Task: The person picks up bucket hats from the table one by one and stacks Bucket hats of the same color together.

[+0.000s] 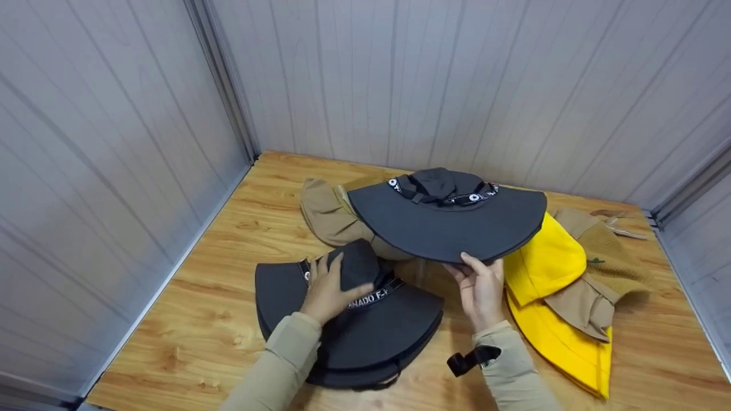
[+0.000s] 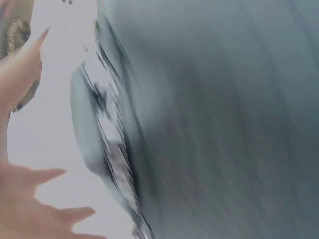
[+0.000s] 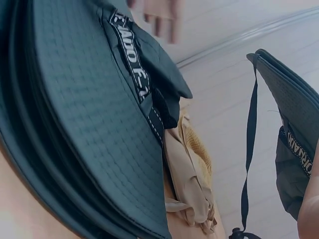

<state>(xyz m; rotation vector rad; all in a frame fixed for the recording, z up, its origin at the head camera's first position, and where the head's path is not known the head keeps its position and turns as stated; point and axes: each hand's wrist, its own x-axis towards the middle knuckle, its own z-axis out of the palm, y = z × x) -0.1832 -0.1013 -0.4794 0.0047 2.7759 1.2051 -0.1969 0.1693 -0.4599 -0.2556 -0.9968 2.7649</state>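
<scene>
My right hand pinches the near brim edge of a dark grey bucket hat, thumb on top, and holds it tilted above the table. That raised hat shows layered brim edges and a hanging black cord in the right wrist view. A stack of dark grey bucket hats, with lettered bands, lies at the left. Over its crown, my left hand has its fingers spread; whether it touches the cloth I cannot tell. The left wrist view is blurred, showing spread fingers beside a dark brim.
Beyond the dark hats lies a tan hat. At the right are yellow bucket hats, a small beige hat and a mustard knitted one. Pale panel walls border the wooden table.
</scene>
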